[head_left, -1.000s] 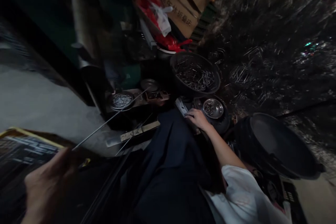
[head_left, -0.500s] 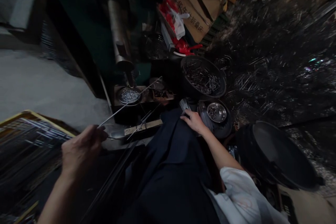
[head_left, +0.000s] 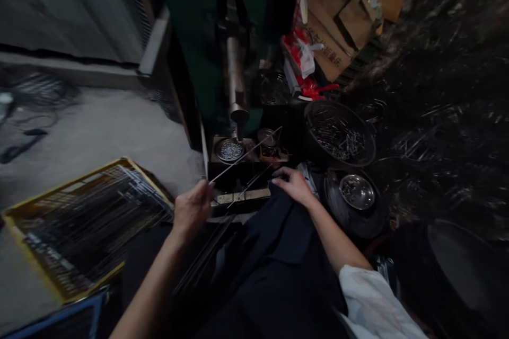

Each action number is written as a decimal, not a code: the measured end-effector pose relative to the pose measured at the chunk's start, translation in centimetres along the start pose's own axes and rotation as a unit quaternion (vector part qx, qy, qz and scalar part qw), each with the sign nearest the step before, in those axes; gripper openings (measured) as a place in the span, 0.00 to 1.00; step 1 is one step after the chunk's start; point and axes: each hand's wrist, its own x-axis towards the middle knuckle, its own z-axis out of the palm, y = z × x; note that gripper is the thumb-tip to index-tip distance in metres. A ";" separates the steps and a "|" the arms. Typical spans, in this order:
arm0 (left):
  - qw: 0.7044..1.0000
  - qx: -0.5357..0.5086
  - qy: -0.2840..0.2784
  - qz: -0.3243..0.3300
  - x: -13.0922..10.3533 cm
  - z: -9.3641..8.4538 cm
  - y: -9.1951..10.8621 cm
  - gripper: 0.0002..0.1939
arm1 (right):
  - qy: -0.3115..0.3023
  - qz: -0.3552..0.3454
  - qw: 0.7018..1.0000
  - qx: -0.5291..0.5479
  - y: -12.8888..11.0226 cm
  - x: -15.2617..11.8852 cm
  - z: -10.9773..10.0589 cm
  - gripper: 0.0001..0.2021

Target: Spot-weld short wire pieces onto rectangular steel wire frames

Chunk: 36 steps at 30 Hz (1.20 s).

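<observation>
In the head view my left hand (head_left: 193,206) is closed round the near end of a thin metal rod (head_left: 242,158). The rod slants up to the right, its far end bent, passing in front of the machine. My right hand (head_left: 293,186) is above my dark-clad knee, fingertips drawn together towards the rod's bent end; whatever they hold is too small to make out. Beyond the rod, a round dish of small shiny metal pieces (head_left: 230,150) sits beneath the machine's metal cylinder (head_left: 237,90). More thin rods (head_left: 207,254) lie across my lap.
A yellow crate (head_left: 59,190) of metal rods stands at left. To the right are a black tub (head_left: 371,153) of bent metal pieces and a steel bowl (head_left: 368,193). Behind them are cardboard boxes (head_left: 332,58) and a red bag (head_left: 314,87). A dark heap of wire pieces (head_left: 445,132) covers the far right.
The view has swung left, bringing more of the yellow crate into sight. My left hand has come nearer my right with the rod; my right hand has shifted slightly towards the rod's bent end.
</observation>
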 end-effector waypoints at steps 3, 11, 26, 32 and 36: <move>1.000 0.004 0.000 0.017 0.2 0.1 0.7 0.13 | -0.010 -0.003 0.991 0.132 -0.9 2.5 4.9 0.08; 0.999 0.029 0.009 0.038 1.4 0.4 1.9 0.14 | 0.035 0.121 0.857 0.500 -4.7 5.4 12.2 0.20; 0.998 0.041 0.021 0.030 3.6 1.0 2.5 0.15 | 0.089 0.091 0.837 0.532 -6.9 6.6 12.4 0.16; 0.998 0.038 0.033 0.035 4.3 1.3 2.6 0.14 | 0.099 0.086 0.828 0.545 -7.0 7.2 12.3 0.15; 0.998 0.042 0.041 0.037 4.7 1.3 2.6 0.13 | 0.107 0.082 0.822 0.553 -7.3 7.6 12.3 0.16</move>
